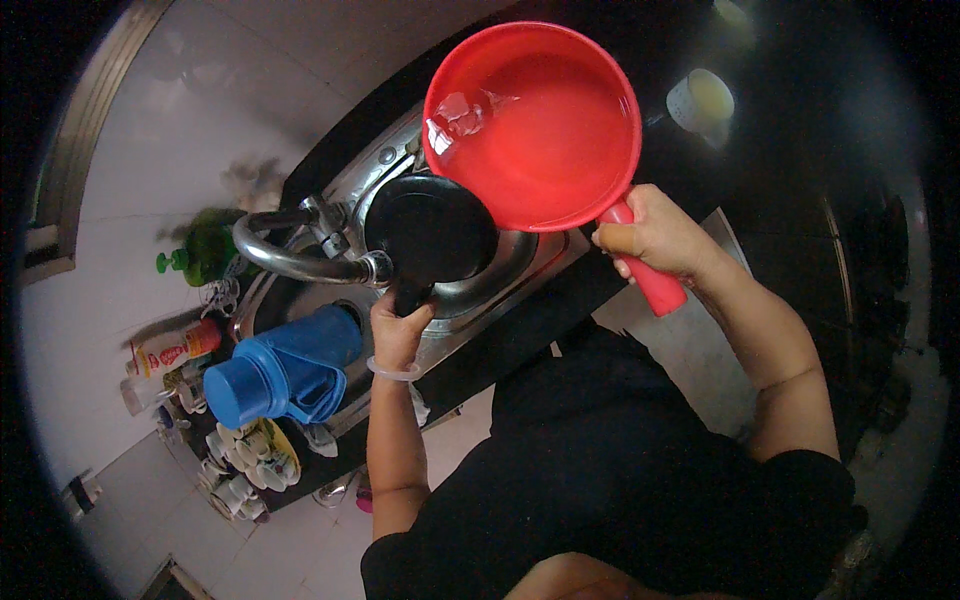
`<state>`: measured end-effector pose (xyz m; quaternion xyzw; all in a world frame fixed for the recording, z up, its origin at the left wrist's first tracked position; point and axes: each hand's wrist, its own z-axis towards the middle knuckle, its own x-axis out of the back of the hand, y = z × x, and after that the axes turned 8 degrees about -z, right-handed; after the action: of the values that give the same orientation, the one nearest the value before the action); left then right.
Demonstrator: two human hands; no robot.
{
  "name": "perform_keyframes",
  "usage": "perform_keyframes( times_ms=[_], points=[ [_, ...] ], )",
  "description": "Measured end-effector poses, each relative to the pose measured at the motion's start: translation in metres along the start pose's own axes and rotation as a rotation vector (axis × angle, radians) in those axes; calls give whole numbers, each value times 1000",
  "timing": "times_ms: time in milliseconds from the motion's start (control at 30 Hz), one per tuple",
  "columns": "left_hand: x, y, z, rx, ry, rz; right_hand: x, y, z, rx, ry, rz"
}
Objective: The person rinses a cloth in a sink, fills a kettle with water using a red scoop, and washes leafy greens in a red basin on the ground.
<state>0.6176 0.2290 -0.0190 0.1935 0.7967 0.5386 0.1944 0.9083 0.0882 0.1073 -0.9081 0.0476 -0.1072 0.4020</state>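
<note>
My right hand (pixel 660 232) grips the handle of a red plastic dipper (pixel 547 142) that has clear water in it. The dipper is raised over the far right end of the sink. By its handle, my left hand (pixel 397 330) holds a small black pan (pixel 431 225) above the sink basin. The dipper's lower left rim covers part of the pan's edge in this view. Close to my left hand, a curved chrome faucet (pixel 300 259) reaches across the sink, its spout end beside the pan handle.
A blue lidded jug (pixel 285 367) stands in the stainless steel sink (pixel 480 304), left of my wrist. Against the wall are a green pump bottle (pixel 206 251) and a red-and-white labelled bottle (pixel 176 351). Several cups (pixel 251 454) crowd the left counter. A white cup (pixel 699 103) sits on the dark counter at right.
</note>
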Motion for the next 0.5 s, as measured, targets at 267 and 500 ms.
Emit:
perform_keyframes(
  times_ms=[267,500],
  points=[
    [-2,-7,0,46,20,-2,0,-4,0,10,9,-55],
    [-5,-10,-5,58,33,8,-1,-9,-7,25,27,-91]
  ],
)
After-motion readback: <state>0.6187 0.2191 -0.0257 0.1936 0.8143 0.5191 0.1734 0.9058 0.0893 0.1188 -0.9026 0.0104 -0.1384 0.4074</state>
